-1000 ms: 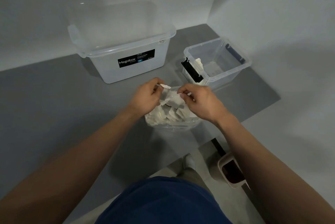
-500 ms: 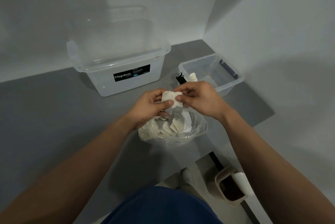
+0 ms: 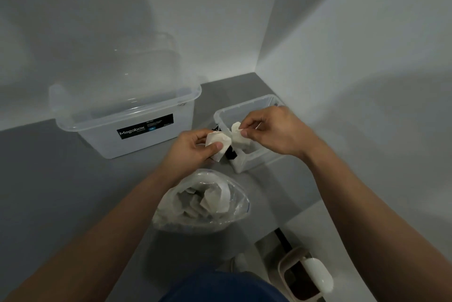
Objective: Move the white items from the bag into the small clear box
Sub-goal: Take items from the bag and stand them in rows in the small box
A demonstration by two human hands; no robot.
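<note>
The right hand (image 3: 276, 132) pinches a crumpled white paper packet (image 3: 238, 139) in its fingers (image 3: 244, 133) over the small clear plastic box's (image 3: 244, 105) near-left corner, while the left hand (image 3: 193, 147) grips a second white packet (image 3: 216, 143) just short of that rim, beyond the clear plastic bag (image 3: 203, 203).

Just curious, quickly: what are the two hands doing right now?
Left hand: pinches a white item.
Right hand: pinches a second white item.
</note>
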